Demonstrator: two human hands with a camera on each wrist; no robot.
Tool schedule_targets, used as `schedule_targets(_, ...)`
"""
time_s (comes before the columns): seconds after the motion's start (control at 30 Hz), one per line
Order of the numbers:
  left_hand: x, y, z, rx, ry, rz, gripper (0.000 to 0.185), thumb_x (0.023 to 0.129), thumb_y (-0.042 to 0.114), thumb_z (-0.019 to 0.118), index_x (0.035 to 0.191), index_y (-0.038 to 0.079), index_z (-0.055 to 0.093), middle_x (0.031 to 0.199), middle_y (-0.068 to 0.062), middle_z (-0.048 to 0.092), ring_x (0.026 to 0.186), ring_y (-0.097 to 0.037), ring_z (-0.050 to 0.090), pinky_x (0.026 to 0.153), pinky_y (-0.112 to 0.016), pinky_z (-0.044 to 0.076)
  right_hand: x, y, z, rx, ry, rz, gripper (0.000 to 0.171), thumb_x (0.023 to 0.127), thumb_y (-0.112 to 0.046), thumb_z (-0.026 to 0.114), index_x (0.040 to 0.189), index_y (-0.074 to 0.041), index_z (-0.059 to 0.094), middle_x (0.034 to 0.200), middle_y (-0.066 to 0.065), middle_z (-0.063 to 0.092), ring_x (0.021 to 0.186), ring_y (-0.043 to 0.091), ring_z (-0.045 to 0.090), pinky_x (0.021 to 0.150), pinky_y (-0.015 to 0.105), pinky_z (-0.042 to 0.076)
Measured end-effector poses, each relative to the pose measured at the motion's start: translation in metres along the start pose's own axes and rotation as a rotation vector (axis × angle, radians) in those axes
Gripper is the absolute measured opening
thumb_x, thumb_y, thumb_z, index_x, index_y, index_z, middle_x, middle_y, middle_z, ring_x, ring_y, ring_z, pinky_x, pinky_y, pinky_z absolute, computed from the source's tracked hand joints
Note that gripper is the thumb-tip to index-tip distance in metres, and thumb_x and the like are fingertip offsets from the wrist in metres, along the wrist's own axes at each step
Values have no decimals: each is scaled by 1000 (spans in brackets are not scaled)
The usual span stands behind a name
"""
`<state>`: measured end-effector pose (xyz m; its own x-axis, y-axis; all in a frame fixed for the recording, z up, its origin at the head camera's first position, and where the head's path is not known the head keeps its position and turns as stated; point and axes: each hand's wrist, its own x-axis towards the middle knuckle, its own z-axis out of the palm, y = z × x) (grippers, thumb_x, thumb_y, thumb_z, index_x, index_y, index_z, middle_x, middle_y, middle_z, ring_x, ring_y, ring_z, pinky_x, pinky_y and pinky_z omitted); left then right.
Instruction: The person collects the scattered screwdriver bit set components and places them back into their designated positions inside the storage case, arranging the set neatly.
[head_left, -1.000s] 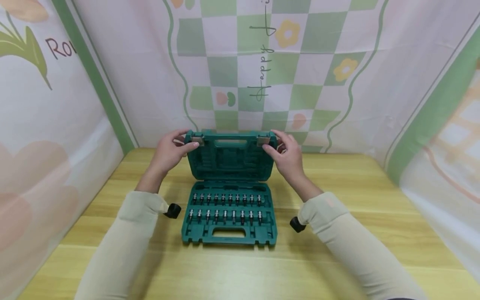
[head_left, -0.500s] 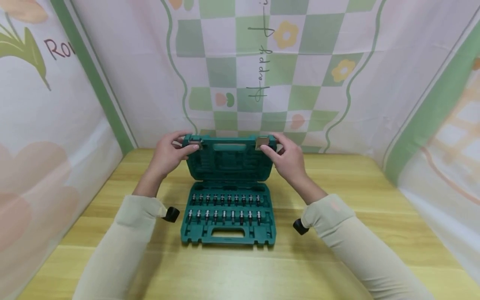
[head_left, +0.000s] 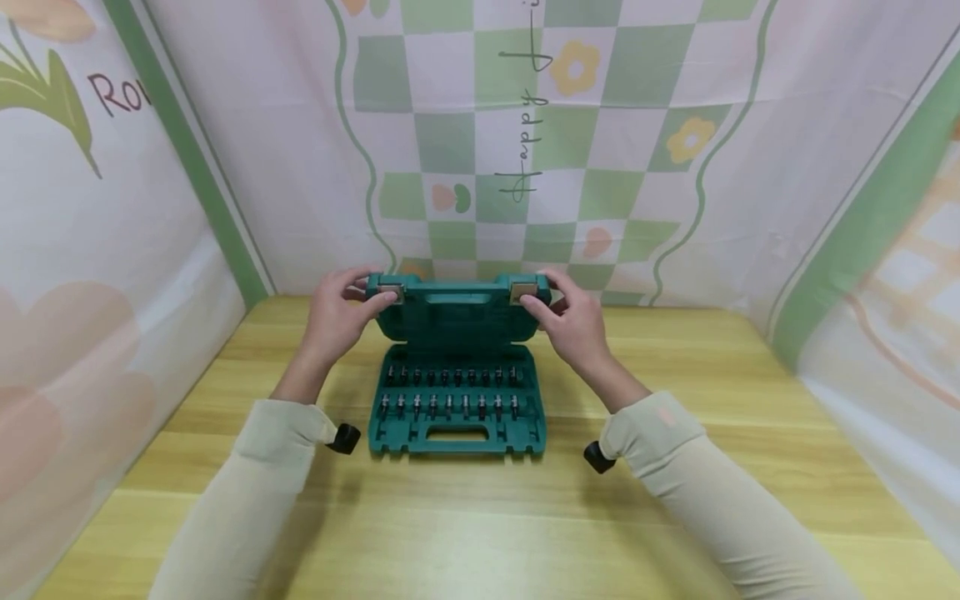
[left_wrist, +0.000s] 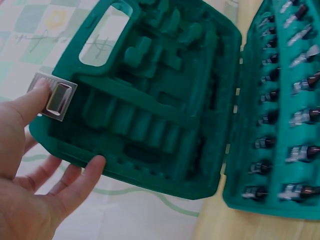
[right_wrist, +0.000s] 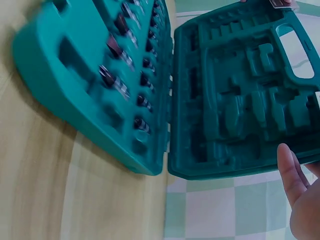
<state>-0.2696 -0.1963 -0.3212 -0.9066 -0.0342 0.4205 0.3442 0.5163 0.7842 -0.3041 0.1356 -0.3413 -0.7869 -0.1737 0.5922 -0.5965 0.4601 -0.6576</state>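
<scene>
A green plastic socket case lies unfolded on the table, its lid (head_left: 459, 327) raised and leaning toward me over the base (head_left: 459, 447). Two rows of bit sockets (head_left: 450, 407) sit in the base's slots. My left hand (head_left: 333, 317) grips the lid's upper left corner, thumb on a metal latch (left_wrist: 61, 100) and the other fingers around the lid's side and back. On the opposite corner my right hand (head_left: 576, 329) holds the lid the same way, its thumb on the other latch (head_left: 524, 292). The right wrist view shows the lid's moulded inside (right_wrist: 235, 150).
The wood-patterned table (head_left: 465, 525) extends in front of the case and to both sides. A printed cloth (head_left: 442, 150) hangs close behind the lid, with more cloth at left and right. Black wrist cameras (head_left: 345, 438) stick out from both sleeves.
Both hands have tipped the lid forward, so its top edge now faces more toward me. In the last half second the base has shifted away from me. Both grips stay the same.
</scene>
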Motion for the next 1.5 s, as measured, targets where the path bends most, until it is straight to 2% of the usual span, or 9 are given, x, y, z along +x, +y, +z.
schedule_targets(0.37,-1,-9,8,-41,56,40,46,86,37,75,124,12,66,116,-11,54,98,-26,57,68,-40,51,-1,8,4,43,6,16,35,94,-35,65,124,-17,60,117,9,64,69,32,65,54,30,53)
schedule_targets(0.5,-2,-12,11,-43,77,40,47,85,39,75,123,12,66,115,-9,54,100,-25,56,75,-41,48,-3,10,5,51,-10,31,37,94,-35,65,125,-17,59,117,10,63,72,35,66,56,31,54)
schedule_targets(0.7,-4,-17,14,-49,93,51,47,86,38,75,122,10,67,116,-11,53,103,-26,53,89,-48,44,-5,14,7,68,-23,46,35,93,-37,65,123,-19,59,102,9,64,73,28,66,58,34,55)
schedule_targets(0.87,-5,-19,15,-57,86,47,46,85,37,76,120,9,67,116,-11,53,103,-27,53,90,-48,43,-6,16,7,90,-20,38,32,94,-36,66,118,-17,60,98,7,62,73,25,66,60,33,56)
schedule_targets(1.1,-5,-22,11,-56,29,33,46,84,38,76,118,9,67,114,-9,55,100,-25,56,82,-44,47,-9,17,6,99,-46,63,28,95,-30,64,117,-12,60,98,11,62,74,25,64,62,38,57)
schedule_targets(1.2,-5,-21,8,-48,-14,4,44,85,39,75,117,9,67,115,-9,55,100,-26,57,77,-43,50,-12,17,5,90,-60,71,29,95,-35,64,115,-15,60,96,8,63,74,25,64,61,38,57)
schedule_targets(1.37,-8,-20,2,-18,-97,-48,45,86,43,73,115,9,66,120,-10,55,105,-29,55,81,-46,50,-18,17,4,44,-100,70,35,95,-39,63,120,-15,63,97,6,63,74,23,60,60,33,52)
schedule_targets(1.5,-11,-20,-1,7,-146,-72,47,85,48,72,115,12,66,123,-9,54,108,-29,54,85,-48,50,-22,16,4,7,-125,51,38,95,-38,63,123,-12,64,100,9,61,76,22,57,64,32,50)
